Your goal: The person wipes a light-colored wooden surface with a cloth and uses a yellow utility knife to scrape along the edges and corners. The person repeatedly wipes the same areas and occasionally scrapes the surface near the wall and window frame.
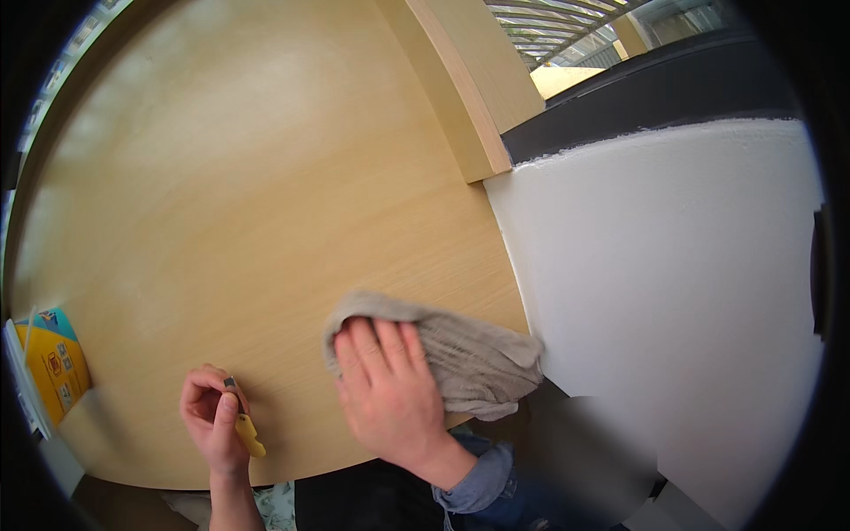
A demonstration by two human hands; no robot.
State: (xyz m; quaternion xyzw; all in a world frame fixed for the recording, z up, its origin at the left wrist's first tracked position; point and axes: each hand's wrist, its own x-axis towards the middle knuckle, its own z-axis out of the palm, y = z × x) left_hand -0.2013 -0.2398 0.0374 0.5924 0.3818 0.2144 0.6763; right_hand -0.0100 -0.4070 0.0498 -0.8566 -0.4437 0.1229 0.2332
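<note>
My right hand (392,391) lies flat, palm down, on a grey-brown cloth (465,358) at the near right part of the light wooden desk (265,219). Its fingertips reach under a fold of the cloth, which spreads right to the desk's edge by the wall. Over the desk's near edge, to the left, my left hand (216,415) pinches a small yellow object with a dark strip (248,435) between thumb and fingers. The yellow part hangs below the thumb; its exact kind cannot be told.
A yellow and blue printed packet or booklet (56,365) stands at the desk's left side beside white sheets. A raised wooden ledge (458,99) runs along the far right. The white wall (651,265) borders the desk's right side, below a dark sill (651,93).
</note>
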